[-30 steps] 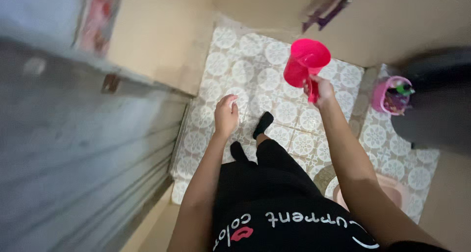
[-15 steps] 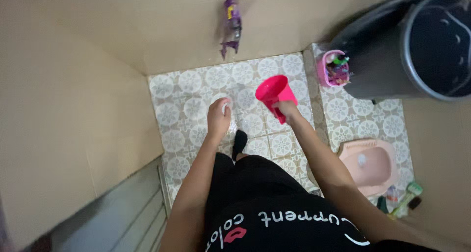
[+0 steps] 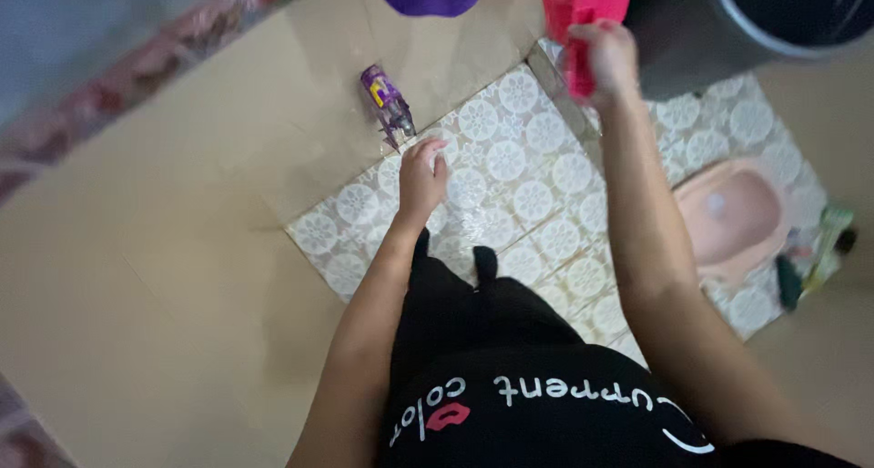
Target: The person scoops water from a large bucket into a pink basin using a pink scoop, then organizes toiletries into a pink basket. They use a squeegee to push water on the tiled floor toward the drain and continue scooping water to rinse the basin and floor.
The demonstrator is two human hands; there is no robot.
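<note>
Right hand (image 3: 608,56) grips the pink jug (image 3: 583,8) by its handle, raised upright beside the dark bucket (image 3: 728,22) so it stays level, while the left hand (image 3: 422,178), loosely curled, probably pinches something small and whitish over the tiled floor (image 3: 528,177).

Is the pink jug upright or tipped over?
Upright: the right hand grips the pink jug by its handle, rim uppermost. Contents cannot be told.
</note>
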